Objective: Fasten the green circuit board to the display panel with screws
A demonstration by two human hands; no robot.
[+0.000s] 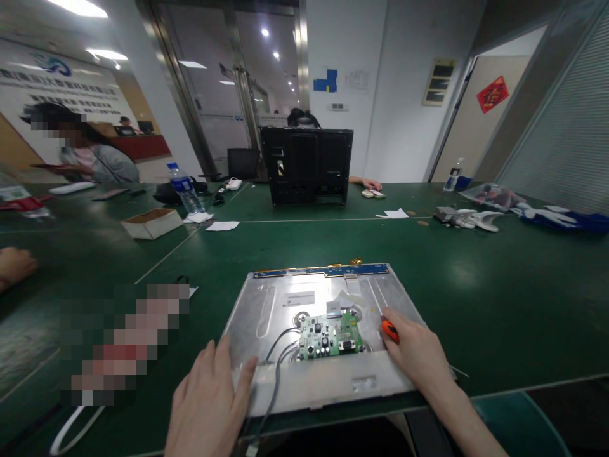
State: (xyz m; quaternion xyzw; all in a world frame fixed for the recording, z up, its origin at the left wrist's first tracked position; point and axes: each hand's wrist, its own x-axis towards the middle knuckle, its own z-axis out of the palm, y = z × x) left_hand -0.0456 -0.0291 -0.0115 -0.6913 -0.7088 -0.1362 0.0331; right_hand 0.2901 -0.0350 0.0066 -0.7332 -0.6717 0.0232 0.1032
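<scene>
A flat display panel point(266, 317) lies with its metal back up at the table's near edge. A green circuit board point(328, 335) sits on the middle of that back, with dark cables point(277, 374) running from its left side. Along the panel's far edge runs a narrow blue circuit strip point(304, 273). My left hand point(209, 393) rests on the near left corner, fingers stretched out. Over the right part of the panel, my right hand point(413, 346) is closed around a screwdriver with an orange and black handle point(390, 330); a thin shaft shows past the wrist.
A black monitor housing point(309, 166) stands upright across the green table point(228, 247), a person behind it. Left are an open box point(152, 223), a water bottle point(185, 187) and another person's hand point(16, 266). White-and-blue gloves point(566, 219) lie right.
</scene>
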